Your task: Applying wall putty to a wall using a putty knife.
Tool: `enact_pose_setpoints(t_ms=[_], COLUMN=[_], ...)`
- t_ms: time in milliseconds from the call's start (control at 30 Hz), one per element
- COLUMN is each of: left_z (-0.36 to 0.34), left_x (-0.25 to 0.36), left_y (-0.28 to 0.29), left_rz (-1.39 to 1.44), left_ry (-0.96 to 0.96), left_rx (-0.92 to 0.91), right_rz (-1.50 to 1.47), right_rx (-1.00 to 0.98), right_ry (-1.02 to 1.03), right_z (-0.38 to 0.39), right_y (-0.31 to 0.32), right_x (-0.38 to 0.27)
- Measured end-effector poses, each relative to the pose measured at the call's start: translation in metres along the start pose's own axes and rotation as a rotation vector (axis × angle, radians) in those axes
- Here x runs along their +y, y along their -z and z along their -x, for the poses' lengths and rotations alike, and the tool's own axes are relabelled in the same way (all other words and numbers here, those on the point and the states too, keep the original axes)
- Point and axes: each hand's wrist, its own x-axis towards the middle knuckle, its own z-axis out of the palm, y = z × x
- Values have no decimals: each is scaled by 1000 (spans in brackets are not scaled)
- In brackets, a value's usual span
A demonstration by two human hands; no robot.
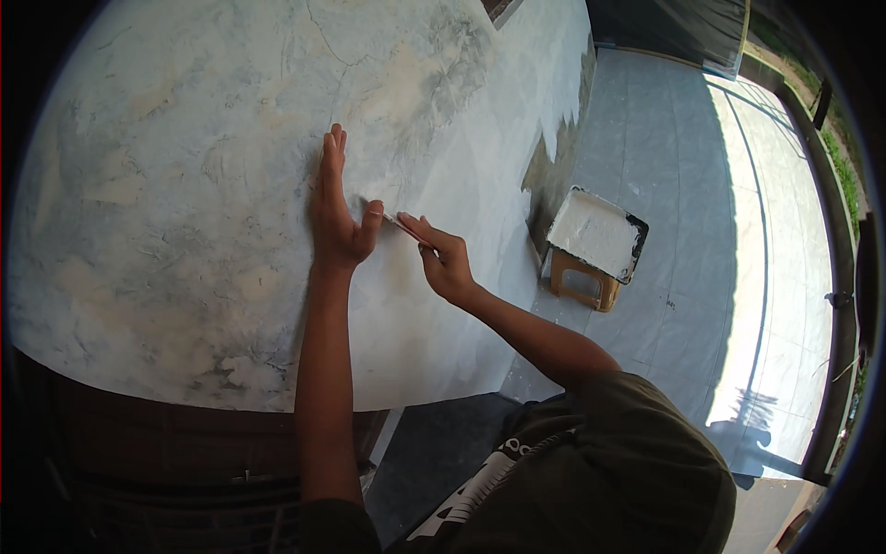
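My left hand rests against a patchy white and grey wall, its fingers stretched out along the surface and its thumb apart. To the right of that thumb, my right hand is closed on a thin tool with a whitish tip. The tool looks like a small brush or scraper, but its exact kind is too small to tell. Its tip is close to the wall and the left thumb; I cannot tell whether it touches either. A thin crack runs down the wall above the left hand.
On the right, a black-rimmed tray of white paint or paste stands on a small tan stool. Grey tiled floor stretches beyond, sunlit along its far right side. A dark sheet hangs at the top right.
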Motion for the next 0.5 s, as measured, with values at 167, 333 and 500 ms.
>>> enact_pose_setpoints(t_ms=[167, 333, 500], left_z=[1, 3, 4], left_x=[-4, -4, 0], left_y=[-1, -3, 2], left_rz=[-18, -77, -97], left_ry=[-9, 4, 13], left_rx=[-2, -25, -32], right_rz=[9, 70, 48], right_rx=[258, 361, 389], right_ry=[-267, -144, 33], right_z=[-3, -65, -124], right_y=[34, 45, 38], right_x=[12, 5, -3])
